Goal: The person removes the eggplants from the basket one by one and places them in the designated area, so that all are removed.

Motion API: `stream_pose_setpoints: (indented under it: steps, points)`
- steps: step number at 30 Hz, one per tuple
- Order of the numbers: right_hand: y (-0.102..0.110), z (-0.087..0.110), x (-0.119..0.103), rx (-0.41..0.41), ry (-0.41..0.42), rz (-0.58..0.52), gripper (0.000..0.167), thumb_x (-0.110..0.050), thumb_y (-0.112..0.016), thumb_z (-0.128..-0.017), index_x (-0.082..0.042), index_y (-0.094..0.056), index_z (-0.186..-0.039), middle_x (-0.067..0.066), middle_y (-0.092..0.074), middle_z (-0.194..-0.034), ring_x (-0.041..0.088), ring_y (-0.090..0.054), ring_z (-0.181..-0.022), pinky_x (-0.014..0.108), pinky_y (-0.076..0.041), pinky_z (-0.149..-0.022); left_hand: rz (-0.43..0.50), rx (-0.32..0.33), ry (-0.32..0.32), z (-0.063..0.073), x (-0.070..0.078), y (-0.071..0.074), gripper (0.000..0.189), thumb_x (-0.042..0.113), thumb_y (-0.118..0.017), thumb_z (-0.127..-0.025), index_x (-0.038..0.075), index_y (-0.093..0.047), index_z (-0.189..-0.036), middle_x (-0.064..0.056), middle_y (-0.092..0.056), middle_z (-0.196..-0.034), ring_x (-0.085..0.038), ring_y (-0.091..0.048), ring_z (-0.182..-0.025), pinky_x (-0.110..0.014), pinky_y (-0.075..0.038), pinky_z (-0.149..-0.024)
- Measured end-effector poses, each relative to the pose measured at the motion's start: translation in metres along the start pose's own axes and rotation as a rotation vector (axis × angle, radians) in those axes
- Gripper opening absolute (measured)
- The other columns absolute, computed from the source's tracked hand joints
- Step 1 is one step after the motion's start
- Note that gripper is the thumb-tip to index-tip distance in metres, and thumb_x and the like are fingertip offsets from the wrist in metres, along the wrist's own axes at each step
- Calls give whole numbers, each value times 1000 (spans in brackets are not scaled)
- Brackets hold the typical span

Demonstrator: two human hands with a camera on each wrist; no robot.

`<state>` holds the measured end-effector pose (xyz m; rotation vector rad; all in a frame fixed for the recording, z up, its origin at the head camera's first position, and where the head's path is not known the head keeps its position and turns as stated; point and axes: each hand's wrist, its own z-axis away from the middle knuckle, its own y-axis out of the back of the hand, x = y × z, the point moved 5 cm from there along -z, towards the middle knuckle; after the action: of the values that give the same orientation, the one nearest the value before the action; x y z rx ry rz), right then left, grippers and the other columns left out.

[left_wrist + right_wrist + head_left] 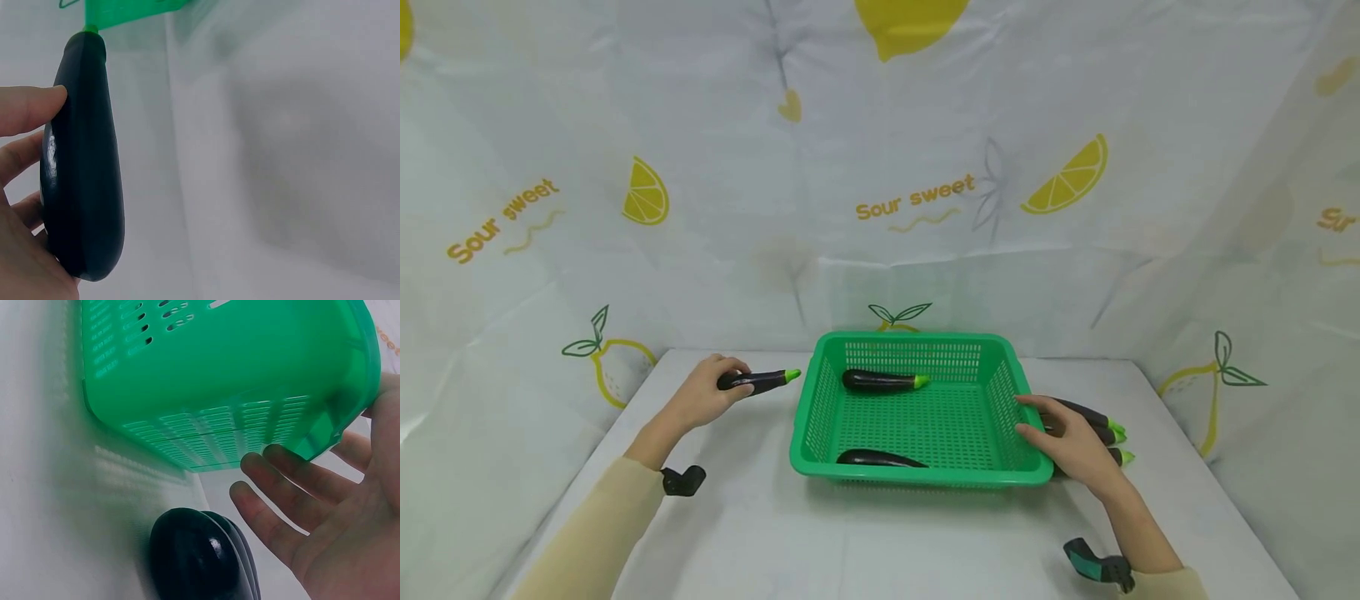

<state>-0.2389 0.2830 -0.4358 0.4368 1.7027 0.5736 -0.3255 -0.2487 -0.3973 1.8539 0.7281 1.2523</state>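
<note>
Your left hand (703, 398) grips a dark eggplant (758, 382) by its thick end, thumb and fingers wrapped round it, and holds it just left of the green basket (820, 400) with its green tip pointing at the basket's wall. Your right hand (1071, 442) is relaxed, fingers nearly straight, with the thumb at the basket's right rim and the fingers over a small pile of eggplants (1101, 429) lying on the white table (850, 542) just beside that wall. Two more eggplants lie inside the basket, one near the far wall (883, 382) and one against the near wall (880, 458).
</note>
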Motion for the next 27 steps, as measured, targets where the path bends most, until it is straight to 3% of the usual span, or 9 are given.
stream_pose_setpoints:
  steps: [8,18,27]
  points:
    - [0,-2,2,1,-6,-3,58,-29,-68,-100,-4,-50,-148,28,-46,-149,45,-58,-123,26,-53,-81,-45,22,8,3,-17,-9,24,18,-72,-91,3,-72,-110,-18,-65,-102,-36,-56,-96,-49,-44,-79]
    - [0,1,3,2,-13,8,58,-32,-67,-100,-5,-49,-148,27,-47,-148,45,-57,-123,34,-55,-84,-90,21,44,7,-33,-27,26,19,-73,-90,3,-72,-110,-20,-66,-103,-40,-56,-98,-56,-43,-83]
    - [-1,0,4,-1,-19,10,59,-32,-67,-100,-6,-49,-149,27,-50,-145,44,-59,-122,33,-54,-82,-118,-2,73,10,-38,-36,28,19,-72,-91,3,-71,-113,-23,-64,-110,-42,-56,-101,-58,-44,-84]
